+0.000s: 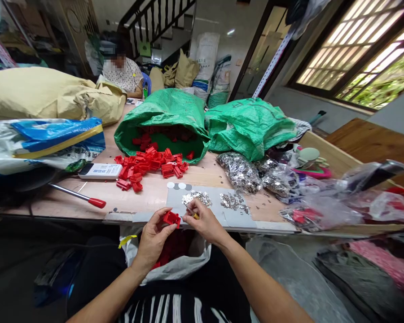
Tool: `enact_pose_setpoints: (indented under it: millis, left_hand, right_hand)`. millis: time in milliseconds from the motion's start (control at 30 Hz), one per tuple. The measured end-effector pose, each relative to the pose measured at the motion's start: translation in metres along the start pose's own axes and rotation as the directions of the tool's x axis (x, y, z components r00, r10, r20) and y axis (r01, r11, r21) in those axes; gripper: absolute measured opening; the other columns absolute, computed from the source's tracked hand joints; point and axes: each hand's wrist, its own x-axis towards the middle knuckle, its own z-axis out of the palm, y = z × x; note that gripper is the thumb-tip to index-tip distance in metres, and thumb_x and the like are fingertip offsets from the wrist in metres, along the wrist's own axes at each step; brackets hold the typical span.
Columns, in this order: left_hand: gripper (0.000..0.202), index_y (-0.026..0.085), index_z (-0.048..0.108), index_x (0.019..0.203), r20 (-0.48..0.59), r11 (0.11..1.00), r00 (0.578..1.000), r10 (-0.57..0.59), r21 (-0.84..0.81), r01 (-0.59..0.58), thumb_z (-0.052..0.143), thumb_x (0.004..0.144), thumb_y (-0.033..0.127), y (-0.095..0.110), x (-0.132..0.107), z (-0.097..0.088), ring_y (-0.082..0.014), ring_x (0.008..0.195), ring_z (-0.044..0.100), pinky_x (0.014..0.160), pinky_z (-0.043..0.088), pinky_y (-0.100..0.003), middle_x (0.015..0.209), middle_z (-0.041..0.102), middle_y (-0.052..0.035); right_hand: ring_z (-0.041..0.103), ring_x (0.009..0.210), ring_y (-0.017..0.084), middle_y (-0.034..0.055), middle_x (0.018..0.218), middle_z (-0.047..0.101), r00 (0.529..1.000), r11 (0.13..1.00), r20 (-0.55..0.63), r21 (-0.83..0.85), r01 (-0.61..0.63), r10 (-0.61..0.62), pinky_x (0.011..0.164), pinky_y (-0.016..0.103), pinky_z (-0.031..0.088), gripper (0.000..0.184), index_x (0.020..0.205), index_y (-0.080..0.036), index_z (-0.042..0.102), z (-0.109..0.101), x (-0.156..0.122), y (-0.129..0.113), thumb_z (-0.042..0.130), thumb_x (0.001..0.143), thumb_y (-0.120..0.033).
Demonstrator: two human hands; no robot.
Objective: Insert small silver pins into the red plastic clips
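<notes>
My left hand (155,233) is closed on a small red plastic part (172,218), pinched between thumb and fingers above the table's front edge. Close on its right, my right hand (204,222) grips a small thin tool with a yellow part (195,216); its exact kind is hard to make out. Beyond the hands, a heap of small silvery metal pieces (197,198) lies on a grey mat (175,202). A second heap of metal pieces (234,201) is on the mat's right side. Below my hands, an open white sack (185,267) at my lap contains more red parts.
Red parts (144,163) spill from a green sack (168,105). A white box-shaped device (101,171) and a red-tipped lever (96,202) are at left. Clear bags of metal pieces (240,172) sit at right. A person (123,74) sits across the table.
</notes>
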Motion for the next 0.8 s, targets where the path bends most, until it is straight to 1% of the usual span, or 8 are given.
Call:
enact_pose_setpoints:
  millis: [100,267,333,433,533,633,700,800]
  left_hand:
    - [0.042,0.023,0.062,0.113,0.034,0.998,0.999,0.013,0.053,-0.015,0.071,0.072,0.024,0.002,-0.003,0.001,-0.0163,0.092,0.065,0.086,0.050,-0.026,0.103,0.070,-0.0023]
    - [0.036,0.024,0.068,0.109,0.074,0.978,0.994,0.082,0.187,-0.095,0.070,0.073,0.022,0.007,-0.007,0.004,-0.0189,0.100,0.063,0.091,0.047,-0.027,0.109,0.069,-0.0031]
    - [0.038,0.024,0.066,0.111,0.079,0.990,0.996,0.035,0.133,-0.046,0.070,0.073,0.022,0.007,-0.007,0.004,-0.0185,0.097,0.064,0.090,0.048,-0.028,0.107,0.070,-0.0033]
    - [0.048,0.024,0.059,0.120,0.080,0.994,0.993,-0.087,-0.062,0.092,0.070,0.073,0.024,0.007,-0.006,0.004,-0.0162,0.089,0.065,0.085,0.050,-0.028,0.099,0.071,-0.0027]
    - [0.051,0.022,0.056,0.121,0.070,0.971,0.988,-0.141,-0.184,0.152,0.071,0.072,0.023,0.006,-0.005,0.006,-0.0144,0.087,0.064,0.083,0.050,-0.026,0.096,0.071,-0.0028]
    - [0.049,0.021,0.055,0.119,0.077,0.961,0.983,-0.166,-0.212,0.178,0.070,0.072,0.023,0.006,-0.004,0.008,-0.0144,0.088,0.064,0.082,0.050,-0.026,0.099,0.070,-0.0042]
    - [0.045,0.022,0.055,0.115,0.084,0.968,0.985,-0.154,-0.186,0.167,0.069,0.073,0.023,0.005,-0.002,0.007,-0.0153,0.090,0.064,0.082,0.050,-0.027,0.106,0.067,-0.0049]
    - [0.036,0.024,0.055,0.108,0.097,0.999,0.995,-0.031,0.030,0.028,0.068,0.074,0.022,0.002,0.003,0.003,-0.0163,0.092,0.063,0.084,0.049,-0.030,0.112,0.064,-0.0038]
  right_hand:
    - [0.052,0.066,0.011,-0.0044,0.074,0.056,0.996,0.987,0.078,0.151,-0.059,0.048,0.061,0.022,0.039,0.023,0.087,-0.021,0.044,0.006,-0.006,0.003,0.063,0.075,-0.028]
    - [0.049,0.059,0.009,-0.0051,0.069,0.057,0.993,0.974,0.082,0.205,-0.096,0.081,0.054,0.020,0.035,0.026,0.086,-0.021,0.046,0.011,-0.010,0.008,0.066,0.075,-0.032]
    - [0.046,0.053,0.008,-0.0059,0.067,0.056,0.991,0.959,0.091,0.258,-0.118,0.097,0.050,0.019,0.033,0.029,0.086,-0.021,0.045,0.011,-0.011,0.007,0.068,0.074,-0.035]
    - [0.042,0.045,0.006,-0.0057,0.065,0.057,0.985,0.922,0.131,0.355,-0.153,0.113,0.044,0.018,0.030,0.031,0.087,-0.021,0.042,0.009,-0.013,0.004,0.063,0.078,-0.042]
    - [0.042,0.043,0.006,-0.0035,0.069,0.060,0.986,0.908,0.138,0.394,-0.145,0.098,0.042,0.018,0.030,0.030,0.087,-0.021,0.040,0.005,-0.015,0.004,0.057,0.082,-0.046]
    - [0.042,0.045,0.005,-0.0043,0.074,0.055,0.992,0.919,0.103,0.378,-0.107,0.073,0.043,0.019,0.032,0.027,0.087,-0.021,0.042,0.001,-0.018,0.007,0.056,0.083,-0.044]
    - [0.044,0.048,0.006,-0.0043,0.073,0.052,0.994,0.946,0.088,0.311,-0.087,0.063,0.046,0.020,0.034,0.022,0.090,-0.021,0.046,-0.003,-0.020,0.010,0.053,0.086,-0.041]
    - [0.050,0.056,0.008,-0.0004,0.080,0.055,0.997,0.993,0.069,0.113,-0.027,0.019,0.054,0.022,0.040,0.017,0.096,-0.020,0.056,-0.007,-0.023,0.013,0.048,0.089,-0.034]
